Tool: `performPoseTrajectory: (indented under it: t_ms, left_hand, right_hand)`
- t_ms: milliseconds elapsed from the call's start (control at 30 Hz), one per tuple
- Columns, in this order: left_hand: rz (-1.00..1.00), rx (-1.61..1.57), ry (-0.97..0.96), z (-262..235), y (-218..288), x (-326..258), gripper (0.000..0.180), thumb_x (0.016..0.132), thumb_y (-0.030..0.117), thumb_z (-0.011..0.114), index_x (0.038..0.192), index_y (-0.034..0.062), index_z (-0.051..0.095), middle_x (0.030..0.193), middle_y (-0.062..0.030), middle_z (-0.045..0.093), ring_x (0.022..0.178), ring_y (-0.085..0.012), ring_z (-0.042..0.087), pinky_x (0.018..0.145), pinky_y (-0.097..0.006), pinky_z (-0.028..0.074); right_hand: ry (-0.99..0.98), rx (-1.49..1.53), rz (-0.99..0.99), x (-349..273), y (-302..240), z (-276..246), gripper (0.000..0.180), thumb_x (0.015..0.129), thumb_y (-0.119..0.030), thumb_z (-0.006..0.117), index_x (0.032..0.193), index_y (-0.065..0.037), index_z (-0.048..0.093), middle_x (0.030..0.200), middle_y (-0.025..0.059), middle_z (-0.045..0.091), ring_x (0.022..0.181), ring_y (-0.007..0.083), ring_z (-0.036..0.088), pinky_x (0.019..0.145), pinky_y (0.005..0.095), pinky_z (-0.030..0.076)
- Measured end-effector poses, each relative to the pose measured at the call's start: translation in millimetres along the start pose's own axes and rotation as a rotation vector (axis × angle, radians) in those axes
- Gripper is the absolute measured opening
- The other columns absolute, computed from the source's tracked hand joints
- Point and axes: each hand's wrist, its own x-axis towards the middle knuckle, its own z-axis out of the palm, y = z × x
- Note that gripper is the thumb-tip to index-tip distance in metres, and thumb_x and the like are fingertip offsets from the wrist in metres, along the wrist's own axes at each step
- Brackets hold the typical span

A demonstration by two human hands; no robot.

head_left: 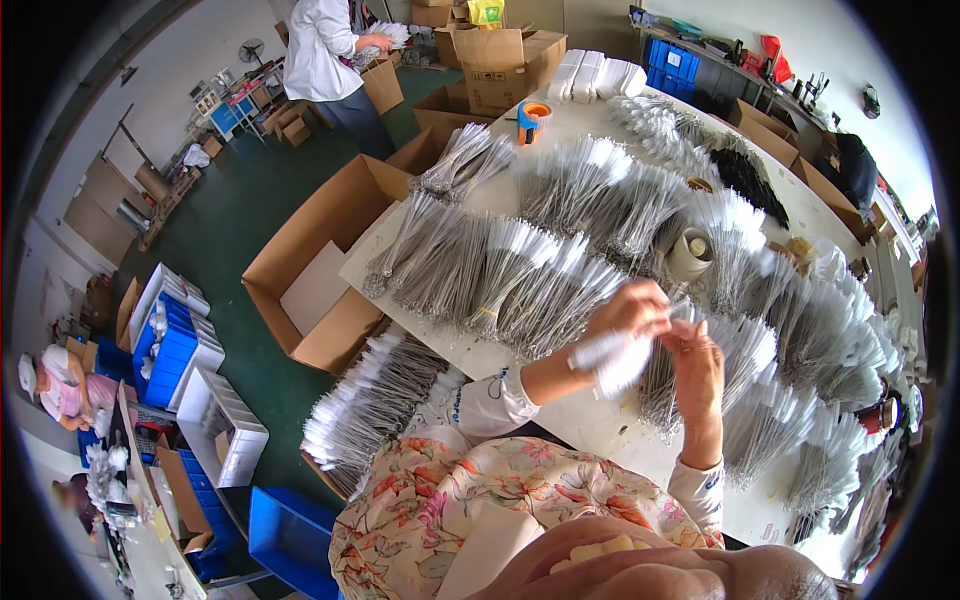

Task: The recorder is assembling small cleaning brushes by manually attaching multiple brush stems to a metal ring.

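Over the table, my left hand (637, 312) is closed, with a blurred white bundle (618, 362) below its palm. Its fingertips meet those of my right hand (696, 358), which is pinched closed; a small pale thing between them is too blurred to name. Around both hands lie many bundles of thin silver wire stems with white brush-like ends (500, 262). One such bundle (740, 345) is right beside my right hand. Just beyond my hands a white roll with a hollow core (690, 254) stands among the bundles.
An orange and blue tape dispenser (533, 122) and white packs (597, 77) sit toward the table's far end. Black-ended bundles (748, 182) lie at the far right. An open carton (300, 318) and blue bin (290, 535) are left. Two other people work farther off.
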Motion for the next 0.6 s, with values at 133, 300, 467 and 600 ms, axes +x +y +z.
performPoseTrajectory:
  t_ms: [133, 300, 467, 600]
  left_hand:
    - [0.512, 0.644, -0.277, 11, -10, -19, 0.014, 0.079, 0.010, 0.063, 0.090, 0.0020, 0.058, 0.103, -0.0114, 0.052, 0.081, -0.0231, 0.056, 0.076, -0.028, 0.048]
    - [0.707, 0.749, -0.357, -7, 14, -21, 0.036, 0.077, 0.016, 0.066, 0.111, 0.0064, 0.058, 0.107, -0.0091, 0.050, 0.095, -0.0202, 0.050, 0.081, -0.035, 0.041]
    - [0.332, 0.498, -0.368, -16, 38, -1, 0.073, 0.079, 0.038, 0.063, 0.133, 0.0026, 0.028, 0.131, -0.0162, 0.028, 0.115, -0.0296, 0.042, 0.097, -0.041, 0.036]
    - [-0.112, 0.082, -0.733, 1, 37, -23, 0.086, 0.077, 0.051, 0.060, 0.137, 0.0066, 0.018, 0.135, -0.0162, 0.024, 0.121, -0.0278, 0.036, 0.096, -0.040, 0.036]
  right_hand:
    - [0.175, 0.359, 0.182, -7, 0, 21, 0.023, 0.093, -0.021, 0.045, 0.104, -0.004, 0.055, 0.089, 0.0039, 0.061, 0.080, 0.0118, 0.057, 0.078, 0.0259, 0.048]
    - [0.100, 0.556, 0.133, -16, -26, -7, 0.017, 0.092, -0.014, 0.046, 0.105, -0.004, 0.052, 0.078, -0.0007, 0.057, 0.060, 0.0064, 0.048, 0.051, 0.0178, 0.040]
    - [-0.002, -0.772, 0.285, -41, -38, 41, 0.012, 0.086, -0.009, 0.053, 0.081, -0.002, 0.061, 0.062, -0.0035, 0.052, 0.053, 0.0018, 0.039, 0.046, 0.0175, 0.031]
    - [-0.100, -0.906, 0.220, -57, -34, 42, 0.010, 0.085, -0.006, 0.052, 0.080, -0.001, 0.058, 0.063, -0.0037, 0.049, 0.054, 0.0024, 0.036, 0.048, 0.0182, 0.029]
